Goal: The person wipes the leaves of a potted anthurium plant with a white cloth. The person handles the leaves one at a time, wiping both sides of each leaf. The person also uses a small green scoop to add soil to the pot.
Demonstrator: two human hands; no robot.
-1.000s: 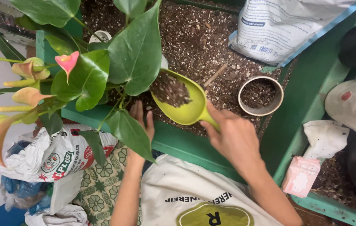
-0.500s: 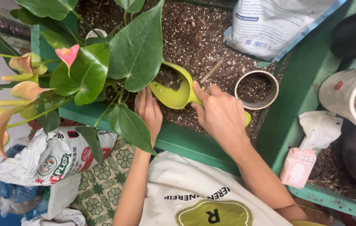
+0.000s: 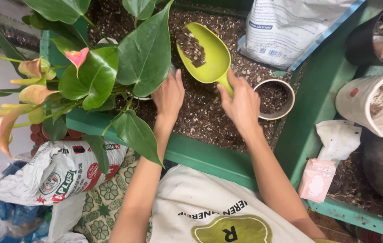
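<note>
The right hand grips the green scoop at twelve o'clock, the left hand rests spread by the plant; tilting could spill soil.

The right hand grips the handle of a green scoop holding a little soil above the green tray, while the left hand rests beside the leafy plant, near a small soil-filled pot.
</note>
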